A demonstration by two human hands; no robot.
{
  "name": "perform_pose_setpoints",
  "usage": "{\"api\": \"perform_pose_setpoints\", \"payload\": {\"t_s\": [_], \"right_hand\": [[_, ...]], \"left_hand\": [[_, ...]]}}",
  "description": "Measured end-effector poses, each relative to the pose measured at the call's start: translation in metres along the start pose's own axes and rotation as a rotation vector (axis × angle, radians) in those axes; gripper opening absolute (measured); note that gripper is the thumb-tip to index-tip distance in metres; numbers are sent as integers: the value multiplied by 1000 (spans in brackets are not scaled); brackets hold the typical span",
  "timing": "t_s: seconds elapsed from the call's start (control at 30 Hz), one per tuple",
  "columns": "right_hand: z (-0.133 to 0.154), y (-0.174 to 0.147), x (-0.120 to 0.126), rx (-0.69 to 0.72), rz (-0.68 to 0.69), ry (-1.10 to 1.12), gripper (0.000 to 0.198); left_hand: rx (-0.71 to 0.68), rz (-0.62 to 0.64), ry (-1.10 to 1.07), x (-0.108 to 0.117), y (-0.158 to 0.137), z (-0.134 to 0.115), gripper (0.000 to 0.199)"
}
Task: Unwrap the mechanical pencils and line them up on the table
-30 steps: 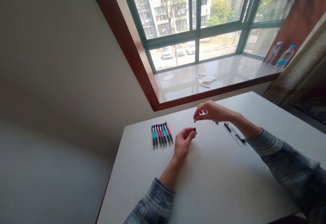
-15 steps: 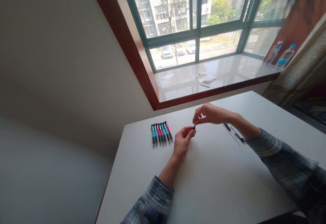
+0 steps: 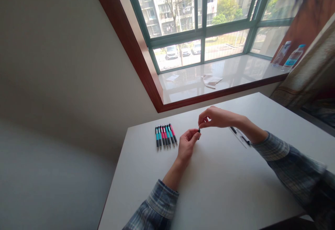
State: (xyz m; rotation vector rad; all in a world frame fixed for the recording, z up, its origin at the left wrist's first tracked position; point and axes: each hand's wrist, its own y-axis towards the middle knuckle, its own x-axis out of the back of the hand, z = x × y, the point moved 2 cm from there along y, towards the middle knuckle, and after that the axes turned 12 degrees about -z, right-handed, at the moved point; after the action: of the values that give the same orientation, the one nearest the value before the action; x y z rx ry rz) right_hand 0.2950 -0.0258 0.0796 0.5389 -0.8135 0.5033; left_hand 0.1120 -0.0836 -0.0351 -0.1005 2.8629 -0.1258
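My left hand (image 3: 186,145) pinches a small black pen part (image 3: 199,136) between thumb and fingertips, above the white table (image 3: 222,191). Over its upper end, my right hand (image 3: 216,116) is closed in a fingertip pinch. Whatever sits between the right fingertips is too small to make out. Left of my hands, several pens (image 3: 165,136) with teal or pink barrels and black grips lie side by side in a row, metal tips toward me. Loose black pen parts (image 3: 245,140) and thin clear pieces lie under my right wrist, which partly hides them.
Behind the table runs a window sill (image 3: 183,85) with a red-brown wooden edge. A crumpled cloth (image 3: 211,81) and a flat white paper (image 3: 172,78) lie on it. Two plastic bottles (image 3: 294,57) stand at its right end, near a curtain (image 3: 309,52).
Almost nothing differs. My fingertips have shifted very slightly at the black pen part, and the whole view has moved a few pixels.
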Motion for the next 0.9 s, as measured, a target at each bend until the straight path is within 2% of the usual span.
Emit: {"api": "perform_pose_setpoints", "payload": {"t_s": [0.63,0.9], "right_hand": [[0,-2,2,15,21,14,20],[0,-2,3,15,21,17,21]], "left_hand": [[4,8,18,-1,0,-4,36],[12,7,4,-1,0,-3,35]]}}
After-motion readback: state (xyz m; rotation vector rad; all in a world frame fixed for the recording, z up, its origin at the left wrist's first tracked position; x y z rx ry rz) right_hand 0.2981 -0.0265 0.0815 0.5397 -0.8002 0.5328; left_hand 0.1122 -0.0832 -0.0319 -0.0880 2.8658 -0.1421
